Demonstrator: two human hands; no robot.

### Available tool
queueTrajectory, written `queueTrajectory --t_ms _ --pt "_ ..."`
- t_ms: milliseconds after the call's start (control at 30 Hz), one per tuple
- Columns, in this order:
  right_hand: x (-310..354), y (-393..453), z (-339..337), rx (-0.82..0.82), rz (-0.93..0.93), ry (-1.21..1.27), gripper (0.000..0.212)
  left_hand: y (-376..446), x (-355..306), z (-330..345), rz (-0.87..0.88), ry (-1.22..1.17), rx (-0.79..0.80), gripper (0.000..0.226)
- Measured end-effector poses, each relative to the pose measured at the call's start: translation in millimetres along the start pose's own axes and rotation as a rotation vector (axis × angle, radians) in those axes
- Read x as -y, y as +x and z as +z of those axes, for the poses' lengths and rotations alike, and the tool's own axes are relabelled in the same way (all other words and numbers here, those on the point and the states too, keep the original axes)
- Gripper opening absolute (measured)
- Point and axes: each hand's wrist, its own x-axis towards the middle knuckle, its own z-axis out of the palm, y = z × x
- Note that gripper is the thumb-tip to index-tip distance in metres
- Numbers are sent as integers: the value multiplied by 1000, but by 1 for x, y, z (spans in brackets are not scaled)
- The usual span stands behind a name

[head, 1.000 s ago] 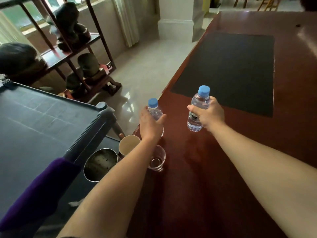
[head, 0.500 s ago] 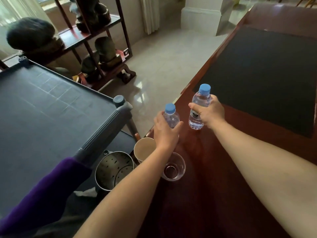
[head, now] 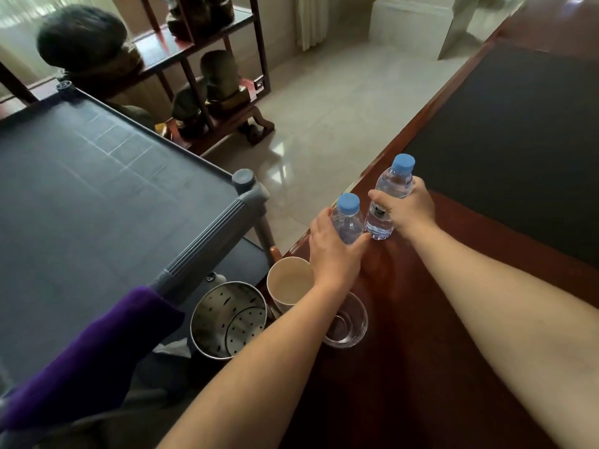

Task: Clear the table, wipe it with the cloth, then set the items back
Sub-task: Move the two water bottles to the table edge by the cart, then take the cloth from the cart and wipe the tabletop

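Two small clear water bottles with blue caps stand close together near the left edge of the dark red wooden table [head: 421, 367]. My left hand [head: 334, 251] is wrapped around the nearer bottle [head: 347, 218]. My right hand [head: 408, 205] grips the farther bottle [head: 389, 192], whose base is at the table surface. A beige paper cup [head: 287, 283] and a clear glass [head: 348, 322] stand at the table's edge under my left forearm. A purple cloth [head: 94, 348] hangs over the rail of the grey cart [head: 97, 196] on the left.
A perforated steel bucket [head: 227, 319] sits on the cart's lower shelf beside the cup. A large black mat [head: 525, 137] covers the table farther back. A wooden rack with dark carved figures [head: 214, 82] stands across the pale tiled floor.
Both hands moved the bottles left toward the table's near edge; the two bottles are closer together, and the right-hand bottle has come down to the table surface.
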Motion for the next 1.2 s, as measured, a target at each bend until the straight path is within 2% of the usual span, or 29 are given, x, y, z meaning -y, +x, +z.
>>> queueTrajectory --t_ms 200,300,500,667,800,933,1200 --pt "5 -11 -14 81 69 -66 81 2 -10 -15 -28 32 80 111" --pt "16 -25 -28 40 95 -201 96 -6 -24 -30 48 129 67 107" --pt "62 -76 -52 5 -177 -482 66 -38 -59 -76 267 463 -58 77" --pt "106 -133 -61 52 -529 -694 62 -78 -77 -126 397 904 -125 68" --pt "135 -177 -61 60 -728 -735 57 -114 -80 -164 370 1012 -169 71" --pt "151 -208 -55 91 -838 -763 57 -140 -73 -194 306 1053 -202 70" --pt "165 -240 -21 211 -846 -675 56 -160 -43 -242 140 1065 -259 65"
